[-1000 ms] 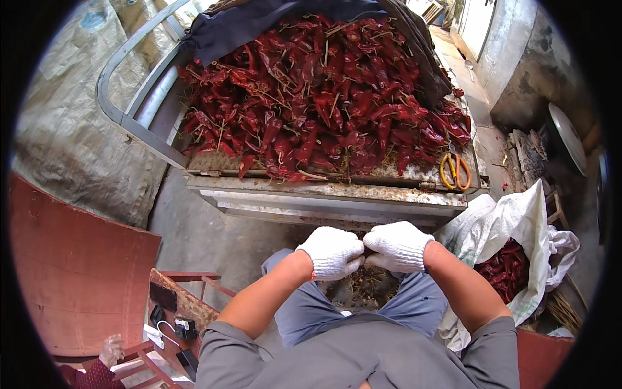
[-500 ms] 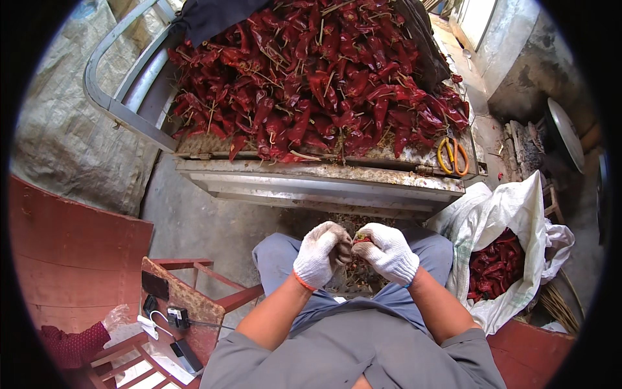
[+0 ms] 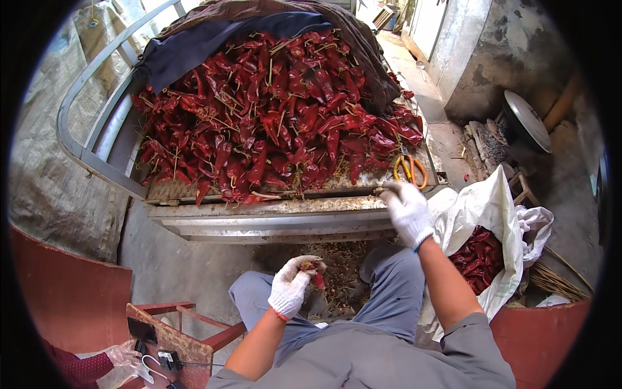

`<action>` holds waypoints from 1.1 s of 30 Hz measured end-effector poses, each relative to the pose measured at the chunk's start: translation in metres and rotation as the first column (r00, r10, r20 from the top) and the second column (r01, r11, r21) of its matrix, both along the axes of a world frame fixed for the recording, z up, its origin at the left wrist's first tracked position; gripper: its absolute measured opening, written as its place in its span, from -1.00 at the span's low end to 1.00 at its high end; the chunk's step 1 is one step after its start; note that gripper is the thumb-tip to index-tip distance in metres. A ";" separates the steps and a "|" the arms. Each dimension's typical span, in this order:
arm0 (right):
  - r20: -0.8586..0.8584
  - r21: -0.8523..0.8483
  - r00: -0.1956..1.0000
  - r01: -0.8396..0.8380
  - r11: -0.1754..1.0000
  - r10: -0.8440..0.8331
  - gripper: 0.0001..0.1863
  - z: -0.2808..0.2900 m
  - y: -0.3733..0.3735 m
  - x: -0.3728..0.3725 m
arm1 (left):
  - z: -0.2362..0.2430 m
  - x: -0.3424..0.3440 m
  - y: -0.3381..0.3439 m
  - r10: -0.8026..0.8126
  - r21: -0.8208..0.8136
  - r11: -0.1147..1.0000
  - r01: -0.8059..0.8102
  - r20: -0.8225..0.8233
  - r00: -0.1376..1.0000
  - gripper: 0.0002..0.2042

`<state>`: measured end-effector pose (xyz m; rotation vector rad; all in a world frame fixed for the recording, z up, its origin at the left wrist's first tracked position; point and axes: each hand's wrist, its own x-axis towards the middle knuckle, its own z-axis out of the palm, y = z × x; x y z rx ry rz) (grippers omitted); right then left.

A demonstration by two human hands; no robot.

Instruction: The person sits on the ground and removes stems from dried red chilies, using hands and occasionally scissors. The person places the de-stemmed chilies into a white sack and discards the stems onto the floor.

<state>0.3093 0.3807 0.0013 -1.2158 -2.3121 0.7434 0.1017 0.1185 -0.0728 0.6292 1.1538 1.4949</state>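
Observation:
My left hand [image 3: 295, 285], in a white knit glove, is closed on a red chili pepper [image 3: 316, 279] with a greenish stem, held above my lap. My gloved right hand [image 3: 405, 211] is raised at the front edge of the metal truck bed [image 3: 272, 209], its fingers partly stretched with nothing visible in them. Just beyond its fingertips lie scissors with yellow and orange handles [image 3: 418, 174], on the bed beside a large heap of red chilies [image 3: 278, 123].
A dark cloth [image 3: 175, 58] lies over the heap's back. A white sack [image 3: 508, 236] holding chilies stands at my right. At lower left, a co-worker's gloved hand [image 3: 122, 355] is at a wooden stool [image 3: 194, 343] with electronic devices. A round metal lid [image 3: 526, 120] leans at right.
My hands have separated. My right hand has moved up toward the scissors, while my left hand has shifted leftward with the pepper. The co-worker's hand has moved onto the devices.

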 end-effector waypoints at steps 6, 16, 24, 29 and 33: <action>0.476 0.161 0.835 0.224 0.961 -0.275 -0.49 0.007 0.103 0.029 | 0.010 0.007 0.004 -0.023 -0.187 0.981 0.048 0.132 0.991 -0.47; 0.676 -0.022 0.714 0.269 0.963 -0.184 -0.61 0.009 0.109 0.044 | 0.002 0.014 -0.001 -0.111 -0.229 0.966 0.122 0.063 0.992 -0.69; -0.243 -0.697 0.867 0.156 0.700 -0.435 -0.76 -0.016 0.083 0.099 | 0.019 0.022 0.014 -0.115 -0.169 0.975 0.143 0.168 0.979 -0.63; -0.447 -0.594 0.844 -0.031 0.804 -0.298 -0.61 0.010 -0.031 0.072 | 0.042 0.024 0.019 -0.022 -0.139 0.990 0.035 0.094 0.995 -0.77; -0.179 -0.518 0.983 -0.125 0.846 0.036 -0.54 0.015 -0.103 0.053 | 0.052 0.022 0.014 -0.008 -0.170 0.985 0.028 0.115 0.993 -0.81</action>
